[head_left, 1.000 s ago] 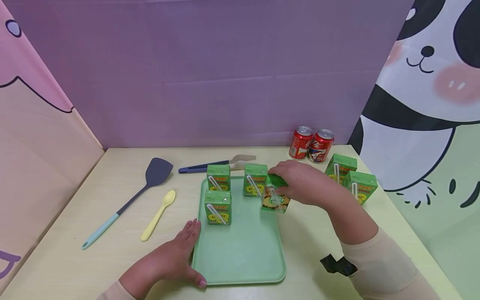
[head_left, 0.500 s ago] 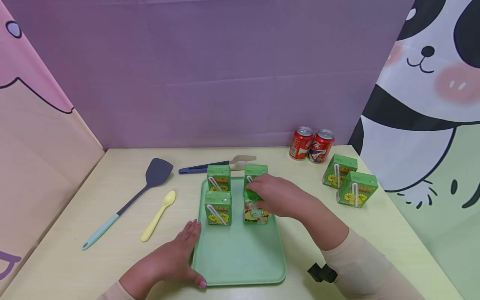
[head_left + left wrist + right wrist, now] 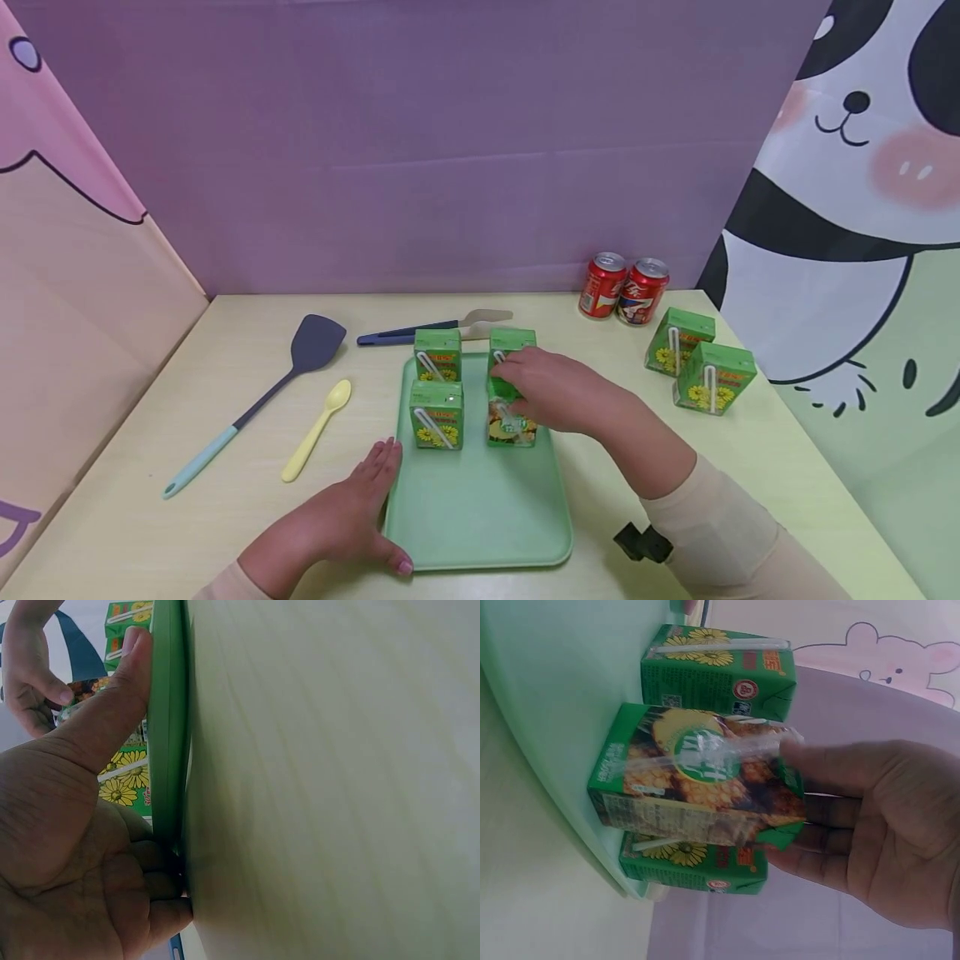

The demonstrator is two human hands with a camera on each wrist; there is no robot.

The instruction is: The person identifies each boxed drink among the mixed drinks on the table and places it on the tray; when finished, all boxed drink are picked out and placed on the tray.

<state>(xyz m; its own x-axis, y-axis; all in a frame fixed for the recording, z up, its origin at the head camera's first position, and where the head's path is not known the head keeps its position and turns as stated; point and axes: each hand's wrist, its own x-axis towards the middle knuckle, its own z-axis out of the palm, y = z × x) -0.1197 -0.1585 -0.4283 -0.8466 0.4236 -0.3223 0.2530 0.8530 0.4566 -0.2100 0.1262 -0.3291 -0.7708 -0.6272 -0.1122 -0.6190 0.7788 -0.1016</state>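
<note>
Pale-green plastic tray [image 3: 480,512] at lower centre: the left hand [image 3: 352,512], fingers straight, rests against its left edge. Above, the right hand [image 3: 562,390] pinches an upright green pineapple-printed drink carton [image 3: 512,425] between its fingers, just shifted left onto the tray, making a two-by-two block with three green flower-printed cartons [image 3: 437,402].

Right hand [image 3: 555,388] pinches — left hand [image 3: 348,512] thumb-out.

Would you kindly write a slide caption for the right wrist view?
A right hand grips a green drink carton beside two flower-printed cartons standing on a green tray.
</note>
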